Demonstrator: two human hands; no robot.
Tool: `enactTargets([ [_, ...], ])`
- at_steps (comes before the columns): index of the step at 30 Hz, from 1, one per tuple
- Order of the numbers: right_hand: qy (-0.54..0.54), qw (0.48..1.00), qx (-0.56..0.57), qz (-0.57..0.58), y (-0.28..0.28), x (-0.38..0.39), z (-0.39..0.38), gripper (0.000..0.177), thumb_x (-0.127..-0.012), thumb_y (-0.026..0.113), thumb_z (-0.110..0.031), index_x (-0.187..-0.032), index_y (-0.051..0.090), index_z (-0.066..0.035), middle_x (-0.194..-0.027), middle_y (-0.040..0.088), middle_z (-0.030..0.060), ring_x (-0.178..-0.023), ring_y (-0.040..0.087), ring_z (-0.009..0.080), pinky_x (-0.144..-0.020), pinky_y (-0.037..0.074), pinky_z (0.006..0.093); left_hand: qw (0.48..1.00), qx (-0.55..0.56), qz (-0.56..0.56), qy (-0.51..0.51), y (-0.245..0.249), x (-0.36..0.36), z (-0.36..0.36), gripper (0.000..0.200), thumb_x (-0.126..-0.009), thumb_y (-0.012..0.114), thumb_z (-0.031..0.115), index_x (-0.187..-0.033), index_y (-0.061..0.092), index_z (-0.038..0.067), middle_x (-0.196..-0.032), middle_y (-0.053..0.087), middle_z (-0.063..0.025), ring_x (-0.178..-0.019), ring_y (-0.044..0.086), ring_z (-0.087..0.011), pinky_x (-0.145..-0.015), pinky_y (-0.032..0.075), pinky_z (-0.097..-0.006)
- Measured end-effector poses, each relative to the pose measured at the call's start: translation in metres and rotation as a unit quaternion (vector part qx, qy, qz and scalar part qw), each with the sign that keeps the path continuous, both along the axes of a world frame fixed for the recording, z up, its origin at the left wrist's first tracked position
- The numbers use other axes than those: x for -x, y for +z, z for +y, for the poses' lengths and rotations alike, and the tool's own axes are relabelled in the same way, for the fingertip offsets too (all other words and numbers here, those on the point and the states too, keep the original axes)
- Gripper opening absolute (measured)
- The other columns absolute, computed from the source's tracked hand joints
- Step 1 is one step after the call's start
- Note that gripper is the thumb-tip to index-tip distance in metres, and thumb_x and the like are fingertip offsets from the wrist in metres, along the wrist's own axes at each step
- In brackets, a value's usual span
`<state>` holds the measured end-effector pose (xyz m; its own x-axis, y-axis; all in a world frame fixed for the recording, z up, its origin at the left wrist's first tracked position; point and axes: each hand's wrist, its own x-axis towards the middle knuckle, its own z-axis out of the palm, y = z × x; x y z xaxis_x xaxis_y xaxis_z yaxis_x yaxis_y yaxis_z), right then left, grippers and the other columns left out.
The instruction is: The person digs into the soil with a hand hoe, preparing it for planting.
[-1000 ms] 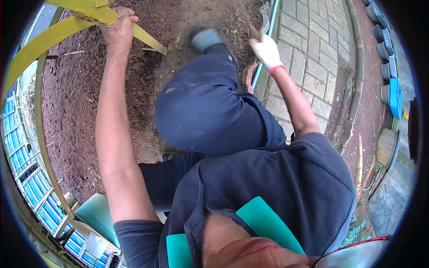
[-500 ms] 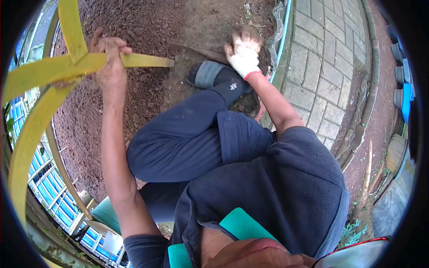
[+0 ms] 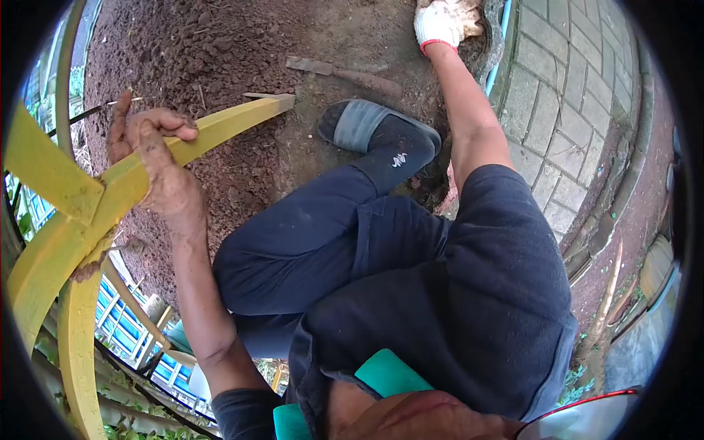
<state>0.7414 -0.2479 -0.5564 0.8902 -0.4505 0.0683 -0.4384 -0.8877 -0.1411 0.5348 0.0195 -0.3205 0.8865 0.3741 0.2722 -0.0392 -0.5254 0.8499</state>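
My bare left hand (image 3: 165, 158), smeared with soil, is closed round the yellow beam (image 3: 227, 126) of a frame, thumb across its top. The beam joins other yellow pieces (image 3: 55, 183) at the left, and its tapered end lies over the dug soil. My right hand (image 3: 444, 26) wears a white knit glove with a red cuff and soiled fingers. It reaches down to the ground beside the wavy edging, its fingertips cut off by the top of the view. Between the hands, a dirt-covered hand tool (image 3: 352, 75) with a flat blade lies on the soil, near my sandalled foot (image 3: 356, 126).
Loose brown soil (image 3: 198, 44) covers the ground at upper left. A wavy edging and a light-blue pipe (image 3: 500, 44) border the paved path (image 3: 565, 103) on the right. Blue-and-white slatted panels (image 3: 110, 312) stand at lower left, behind the frame.
My gloved right hand has moved up and right, away from the foot and the tool. The yellow frame has tilted and shifted with my left hand on it, and the tool shows fully now.
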Motion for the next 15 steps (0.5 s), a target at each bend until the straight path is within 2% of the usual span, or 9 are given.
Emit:
enactTargets([
  [3,-0.005,1.0,0.016,0.002,-0.009,-0.005,0.001,0.078,-0.088,0.056,-0.055,-0.144,0.041,-0.003,-0.154,0.033,0.0215,-0.13,0.044,0.038,-0.102,0.034,0.0603,0.999,-0.039,-0.003,-0.001,0.004,-0.004,0.003,0.038,-0.103,0.045,0.015,-0.132,0.037,-0.01,-0.083,0.06,-0.007,-0.07,0.059,-0.0112,-0.077,0.05,-0.0263],
  [4,0.004,0.996,0.055,-0.077,-0.02,0.001,0.006,0.064,-0.092,0.051,-0.045,-0.142,0.044,-0.005,-0.152,0.037,0.0204,-0.135,0.04,0.0396,-0.11,0.027,0.0608,0.999,-0.052,-0.003,-0.002,0.004,-0.005,0.003,0.038,-0.103,0.045,0.015,-0.132,0.038,-0.01,-0.083,0.059,-0.0069,-0.07,0.059,-0.0112,-0.077,0.051,-0.0265],
  [5,0.132,0.982,-0.061,-0.118,-0.029,0.014,-0.006,0.093,-0.089,0.053,-0.058,-0.146,0.025,0.01,-0.151,0.021,0.0386,-0.141,0.022,0.0516,-0.112,0.017,0.0658,0.998,-0.061,0.002,-0.004,0.003,-0.003,0.002,0.038,-0.103,0.045,0.014,-0.131,0.038,-0.01,-0.083,0.059,-0.0068,-0.069,0.059,-0.0112,-0.077,0.051,-0.0268],
  [6,0.15,0.977,-0.029,-0.147,-0.028,0.028,0.005,0.088,-0.092,0.047,-0.057,-0.147,0.026,0.009,-0.153,0.02,0.0376,-0.142,0.022,0.0516,-0.112,0.015,0.0666,0.999,-0.03,-0.007,-0.009,0.002,-0.003,0.0,0.037,-0.103,0.045,0.014,-0.131,0.038,-0.01,-0.083,0.059,-0.0067,-0.069,0.059,-0.0112,-0.077,0.051,-0.0271],
  [7,0.227,0.965,0.035,-0.126,-0.021,0.044,0.012,0.086,-0.09,0.052,-0.056,-0.148,0.029,0.004,-0.152,0.024,0.0352,-0.142,0.023,0.0507,-0.112,0.014,0.0673,1.0,-0.001,-0.021,-0.015,0.0,-0.004,-0.001,0.037,-0.103,0.045,0.014,-0.13,0.039,-0.01,-0.083,0.059,-0.0066,-0.069,0.059,-0.0112,-0.077,0.051,-0.0275],
  [8,0.324,0.94,-0.036,-0.101,-0.018,0.052,0.022,0.079,-0.088,0.058,-0.051,-0.148,0.035,-0.005,-0.154,0.027,0.0293,-0.143,0.024,0.0474,-0.113,0.013,0.0674,0.999,0.025,-0.028,-0.021,-0.001,-0.003,0.0,0.037,-0.103,0.045,0.014,-0.13,0.039,-0.01,-0.083,0.059,-0.0065,-0.069,0.058,-0.0113,-0.078,0.051,-0.0279],
  [10,0.512,0.849,-0.061,-0.115,-0.028,0.054,0.04,0.06,-0.087,0.064,-0.042,-0.138,0.048,-0.014,-0.144,0.043,0.02,-0.136,0.037,0.041,-0.111,0.026,0.0587,0.999,0.028,-0.031,-0.012,-0.003,-0.002,0.001,0.04,-0.103,0.046,0.015,-0.132,0.037,-0.011,-0.082,0.058,-0.0065,-0.068,0.058,-0.0114,-0.077,0.052,-0.0284],
  [13,0.559,0.811,0.03,-0.17,-0.033,0.004,0.04,0.05,-0.087,0.063,-0.04,-0.125,0.058,-0.009,-0.129,0.056,0.0203,-0.123,0.049,0.0407,-0.103,0.037,0.0551,0.999,0.035,-0.024,-0.015,-0.005,-0.001,0.007,0.052,-0.102,0.051,0.019,-0.137,0.029,-0.013,-0.08,0.057,-0.0066,-0.066,0.057,-0.0118,-0.073,0.053,-0.028],
  [15,0.429,0.901,0.067,0.001,-0.022,-0.033,0.027,0.053,-0.094,0.046,-0.034,-0.139,0.049,-0.006,-0.148,0.043,0.0206,-0.139,0.036,0.0402,-0.115,0.019,0.0591,0.998,0.051,-0.029,-0.012,-0.001,-0.004,0.002,0.056,-0.101,0.053,0.022,-0.137,0.028,-0.013,-0.08,0.057,-0.0068,-0.066,0.057,-0.012,-0.072,0.053,-0.0283],
])
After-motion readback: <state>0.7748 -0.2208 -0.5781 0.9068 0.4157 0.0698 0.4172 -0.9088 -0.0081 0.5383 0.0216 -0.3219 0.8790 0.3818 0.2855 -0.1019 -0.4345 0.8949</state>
